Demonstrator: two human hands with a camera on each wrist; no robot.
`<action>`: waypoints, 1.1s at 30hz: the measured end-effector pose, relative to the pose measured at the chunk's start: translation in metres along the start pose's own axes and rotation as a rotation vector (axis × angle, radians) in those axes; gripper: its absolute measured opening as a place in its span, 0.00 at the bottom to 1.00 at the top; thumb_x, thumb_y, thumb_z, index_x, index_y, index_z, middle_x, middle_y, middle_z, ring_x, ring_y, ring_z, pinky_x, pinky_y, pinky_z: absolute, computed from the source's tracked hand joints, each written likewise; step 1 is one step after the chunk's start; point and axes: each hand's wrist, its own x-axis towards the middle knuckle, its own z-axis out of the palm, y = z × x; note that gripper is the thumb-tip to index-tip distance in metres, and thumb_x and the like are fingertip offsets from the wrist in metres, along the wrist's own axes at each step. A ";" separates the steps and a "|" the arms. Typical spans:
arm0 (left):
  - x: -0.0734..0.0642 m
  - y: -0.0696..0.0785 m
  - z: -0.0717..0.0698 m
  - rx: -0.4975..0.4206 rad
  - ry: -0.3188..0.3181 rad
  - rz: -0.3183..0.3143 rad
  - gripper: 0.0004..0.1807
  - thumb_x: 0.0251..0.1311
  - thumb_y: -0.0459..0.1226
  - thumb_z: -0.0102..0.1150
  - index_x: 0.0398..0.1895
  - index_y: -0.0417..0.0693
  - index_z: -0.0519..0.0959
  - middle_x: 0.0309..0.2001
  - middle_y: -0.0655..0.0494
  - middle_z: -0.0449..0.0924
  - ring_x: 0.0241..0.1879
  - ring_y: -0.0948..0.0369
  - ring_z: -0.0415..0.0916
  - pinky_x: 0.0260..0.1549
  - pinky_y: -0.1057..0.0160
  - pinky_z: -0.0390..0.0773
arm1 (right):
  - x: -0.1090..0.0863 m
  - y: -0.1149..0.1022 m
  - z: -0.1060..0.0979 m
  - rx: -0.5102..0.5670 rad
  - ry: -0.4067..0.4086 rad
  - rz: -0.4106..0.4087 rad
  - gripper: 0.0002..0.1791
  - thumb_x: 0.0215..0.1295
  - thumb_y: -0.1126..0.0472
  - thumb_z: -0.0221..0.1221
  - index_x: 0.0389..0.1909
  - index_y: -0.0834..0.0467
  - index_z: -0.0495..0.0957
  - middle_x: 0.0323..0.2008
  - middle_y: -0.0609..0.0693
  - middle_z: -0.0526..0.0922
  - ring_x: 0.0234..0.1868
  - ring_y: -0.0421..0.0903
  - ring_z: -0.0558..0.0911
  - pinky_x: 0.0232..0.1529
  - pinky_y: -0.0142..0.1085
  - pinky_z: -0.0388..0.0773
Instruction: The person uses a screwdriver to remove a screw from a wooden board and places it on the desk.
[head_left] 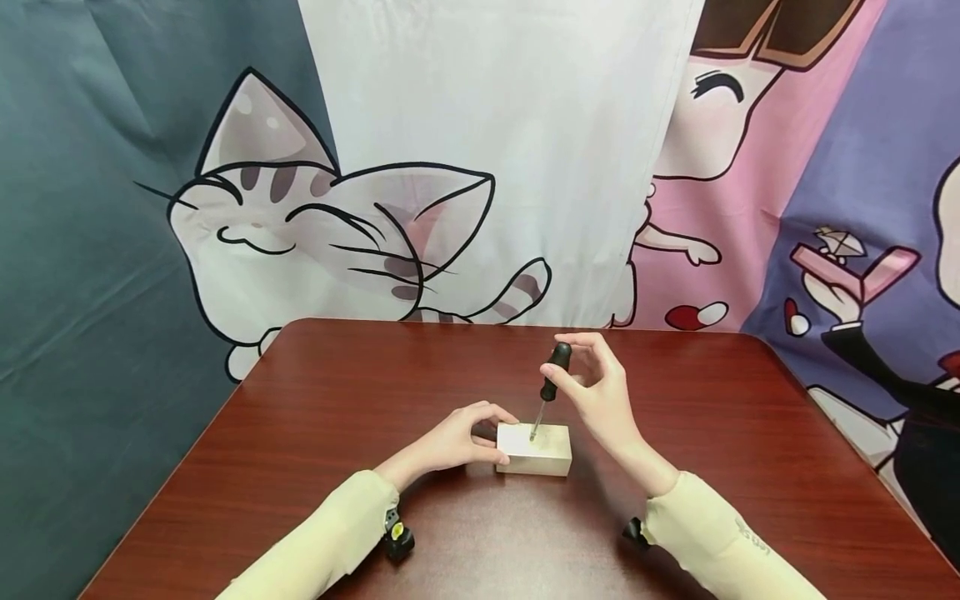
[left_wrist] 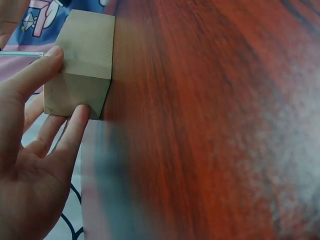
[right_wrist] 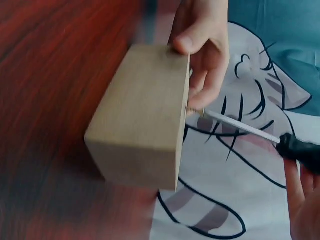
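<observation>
A pale wooden block (head_left: 534, 467) lies on the table, its long side facing me. My left hand (head_left: 457, 437) grips its left end, thumb at the near edge and fingers round the far side. In my right hand (head_left: 606, 400) is a screwdriver (head_left: 557, 372), its black handle pinched between thumb and fingers. The driver leans slightly, handle to the right, and its shaft runs down to the block's top. Seen from the right wrist, the tip meets a small brass-coloured screw (right_wrist: 196, 111) that stands partly out of the block's face. The left wrist view shows the block's end (left_wrist: 75, 95) against my fingertips.
The reddish-brown wooden table (head_left: 360, 375) has its far edge close to a cloth backdrop (head_left: 495, 92) printed with a cartoon cat and figures. A small black camera (head_left: 398, 537) hangs at my left wrist, another (head_left: 636, 532) at my right.
</observation>
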 end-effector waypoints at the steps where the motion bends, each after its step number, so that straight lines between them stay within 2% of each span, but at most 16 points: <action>1: 0.000 -0.001 0.000 0.000 -0.002 0.001 0.26 0.52 0.38 0.74 0.56 0.56 0.78 0.54 0.55 0.77 0.53 0.60 0.76 0.47 0.69 0.84 | 0.000 -0.001 0.000 -0.008 0.014 0.016 0.22 0.59 0.66 0.68 0.54 0.58 0.76 0.37 0.43 0.85 0.33 0.37 0.84 0.28 0.27 0.81; 4: -0.001 -0.001 0.000 0.005 -0.004 0.004 0.26 0.52 0.38 0.74 0.56 0.55 0.78 0.53 0.55 0.77 0.52 0.60 0.77 0.47 0.70 0.84 | -0.001 -0.005 0.000 -0.004 0.029 0.063 0.20 0.59 0.65 0.69 0.53 0.56 0.79 0.34 0.41 0.85 0.32 0.39 0.84 0.32 0.29 0.83; 8: -0.001 0.000 -0.001 0.007 -0.003 0.006 0.26 0.52 0.38 0.75 0.56 0.55 0.78 0.53 0.55 0.77 0.53 0.59 0.77 0.47 0.69 0.84 | 0.000 -0.008 -0.004 0.062 -0.017 0.093 0.20 0.61 0.64 0.68 0.54 0.57 0.79 0.36 0.43 0.86 0.37 0.42 0.87 0.39 0.36 0.88; 14: 0.000 0.002 -0.003 0.014 -0.010 0.012 0.27 0.53 0.37 0.74 0.57 0.54 0.78 0.55 0.53 0.75 0.55 0.58 0.77 0.48 0.68 0.85 | 0.001 -0.007 -0.009 0.115 -0.136 0.034 0.19 0.69 0.64 0.60 0.60 0.58 0.76 0.46 0.44 0.87 0.50 0.46 0.87 0.46 0.40 0.87; 18: 0.000 0.002 -0.003 0.020 -0.006 0.010 0.26 0.53 0.37 0.74 0.57 0.55 0.78 0.55 0.53 0.75 0.55 0.58 0.77 0.47 0.69 0.84 | 0.000 -0.004 -0.009 0.128 -0.195 -0.023 0.20 0.74 0.66 0.53 0.64 0.59 0.68 0.50 0.46 0.86 0.50 0.46 0.87 0.46 0.40 0.87; 21: 0.000 0.000 -0.002 0.014 -0.003 0.002 0.26 0.53 0.37 0.74 0.57 0.56 0.78 0.54 0.54 0.75 0.55 0.58 0.77 0.48 0.69 0.84 | -0.001 -0.001 -0.007 0.117 -0.169 -0.053 0.19 0.73 0.67 0.53 0.62 0.62 0.65 0.51 0.50 0.85 0.51 0.46 0.85 0.47 0.37 0.87; 24: -0.001 -0.001 0.000 0.009 -0.003 0.006 0.26 0.53 0.38 0.73 0.57 0.55 0.78 0.54 0.54 0.75 0.54 0.59 0.77 0.48 0.69 0.84 | -0.004 0.002 -0.004 0.073 -0.109 -0.057 0.21 0.68 0.69 0.59 0.58 0.63 0.65 0.52 0.51 0.82 0.50 0.43 0.84 0.44 0.32 0.86; 28: -0.001 -0.001 0.000 0.003 -0.004 0.013 0.26 0.53 0.37 0.73 0.57 0.55 0.78 0.54 0.54 0.76 0.54 0.59 0.77 0.48 0.69 0.84 | -0.006 0.002 -0.004 -0.006 -0.061 -0.036 0.27 0.61 0.70 0.66 0.59 0.63 0.67 0.44 0.49 0.80 0.37 0.39 0.85 0.35 0.30 0.86; 30: -0.001 -0.001 0.000 -0.002 -0.006 0.012 0.26 0.53 0.37 0.73 0.57 0.55 0.78 0.54 0.53 0.75 0.54 0.59 0.77 0.48 0.69 0.84 | -0.006 0.000 -0.005 -0.029 -0.052 -0.028 0.27 0.59 0.69 0.67 0.58 0.62 0.69 0.39 0.48 0.81 0.32 0.39 0.85 0.33 0.30 0.85; 33: -0.001 -0.001 -0.001 -0.009 -0.012 0.006 0.27 0.53 0.37 0.73 0.58 0.55 0.77 0.54 0.53 0.75 0.55 0.58 0.76 0.48 0.69 0.84 | -0.004 -0.002 -0.009 -0.053 -0.057 -0.022 0.25 0.58 0.68 0.69 0.55 0.60 0.72 0.37 0.46 0.84 0.32 0.39 0.85 0.34 0.29 0.85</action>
